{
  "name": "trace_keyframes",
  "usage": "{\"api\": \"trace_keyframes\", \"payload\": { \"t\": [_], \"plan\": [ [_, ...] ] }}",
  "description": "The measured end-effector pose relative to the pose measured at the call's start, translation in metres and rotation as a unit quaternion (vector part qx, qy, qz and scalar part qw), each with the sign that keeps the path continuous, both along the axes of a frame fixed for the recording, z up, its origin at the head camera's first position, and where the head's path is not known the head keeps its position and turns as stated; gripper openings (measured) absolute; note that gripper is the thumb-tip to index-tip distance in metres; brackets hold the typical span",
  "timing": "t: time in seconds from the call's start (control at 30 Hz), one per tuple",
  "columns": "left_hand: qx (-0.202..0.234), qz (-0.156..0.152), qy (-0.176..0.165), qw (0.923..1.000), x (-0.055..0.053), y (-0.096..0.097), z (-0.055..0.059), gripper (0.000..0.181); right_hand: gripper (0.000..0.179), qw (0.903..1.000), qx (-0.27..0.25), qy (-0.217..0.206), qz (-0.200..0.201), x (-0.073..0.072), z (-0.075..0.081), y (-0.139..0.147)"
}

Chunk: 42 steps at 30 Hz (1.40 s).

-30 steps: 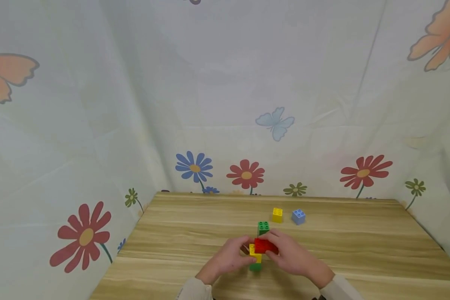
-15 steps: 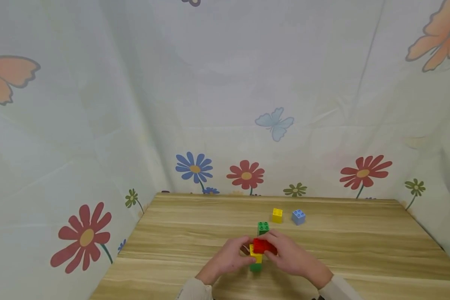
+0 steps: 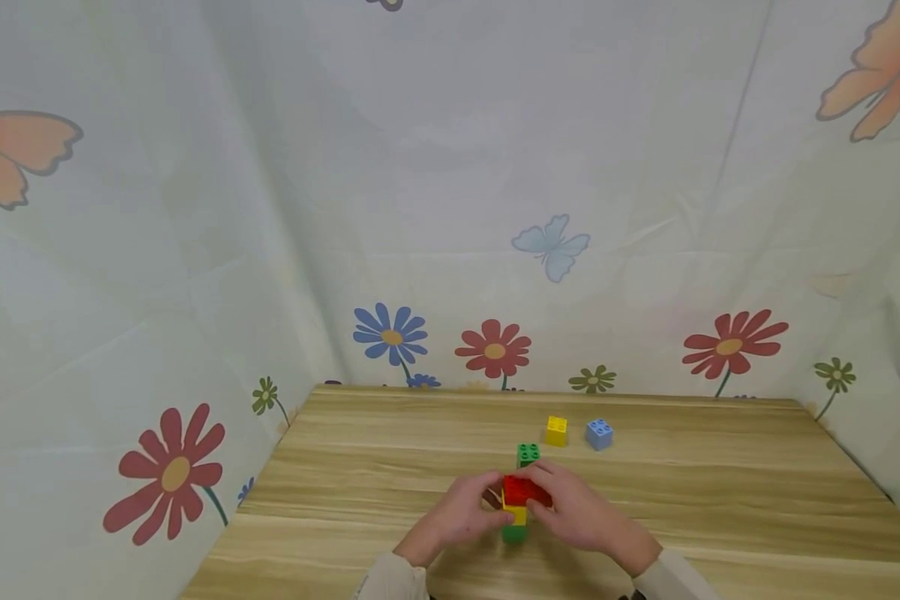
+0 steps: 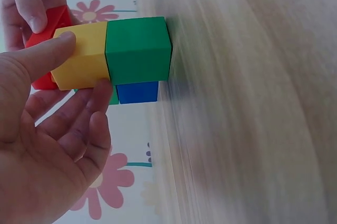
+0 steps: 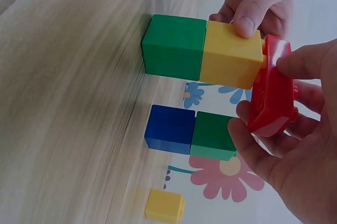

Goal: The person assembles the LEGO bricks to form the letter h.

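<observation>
My left hand pinches a yellow toy building brick between thumb and fingers. That brick sits on a green brick, which stands on the table. With thumb and fingers, my right hand grips a longer red brick over the yellow one. In the right wrist view the red brick lies slightly tilted against the yellow brick's studs, one end reaching past it. Just behind stands a second stack, a green brick on a blue brick; the fingers partly cover it in the head view.
A loose yellow brick and a light blue brick stand farther back on the wood-grain table. Behind the table's far edge hangs a pale cloth printed with flowers and butterflies.
My right hand has shifted the red brick slightly left, so it now covers the yellow brick's top in the head view. My left hand keeps its hold on the yellow brick.
</observation>
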<state>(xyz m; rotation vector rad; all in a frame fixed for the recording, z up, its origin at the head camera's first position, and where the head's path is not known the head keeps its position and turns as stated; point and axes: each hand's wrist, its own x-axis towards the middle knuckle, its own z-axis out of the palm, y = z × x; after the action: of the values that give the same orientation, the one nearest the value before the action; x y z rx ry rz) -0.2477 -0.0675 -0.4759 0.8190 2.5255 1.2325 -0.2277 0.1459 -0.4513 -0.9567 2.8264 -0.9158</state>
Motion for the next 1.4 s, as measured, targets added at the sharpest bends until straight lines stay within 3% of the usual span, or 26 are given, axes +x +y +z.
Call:
{"api": "trace_keyframes", "payload": {
  "t": [0.27,1.4],
  "plan": [
    [-0.005,0.010,-0.006,0.9999,-0.0006,0.0007,0.0002,0.029,0.041,0.9998,0.001,0.018,0.000,-0.0019,-0.0011,-0.0013],
    [0.011,-0.003,-0.012,0.9999,-0.0010,-0.0035,-0.0034,0.028,0.042,0.9993,0.010,0.034,0.016,-0.0051,0.0013,-0.0002]
  ]
}}
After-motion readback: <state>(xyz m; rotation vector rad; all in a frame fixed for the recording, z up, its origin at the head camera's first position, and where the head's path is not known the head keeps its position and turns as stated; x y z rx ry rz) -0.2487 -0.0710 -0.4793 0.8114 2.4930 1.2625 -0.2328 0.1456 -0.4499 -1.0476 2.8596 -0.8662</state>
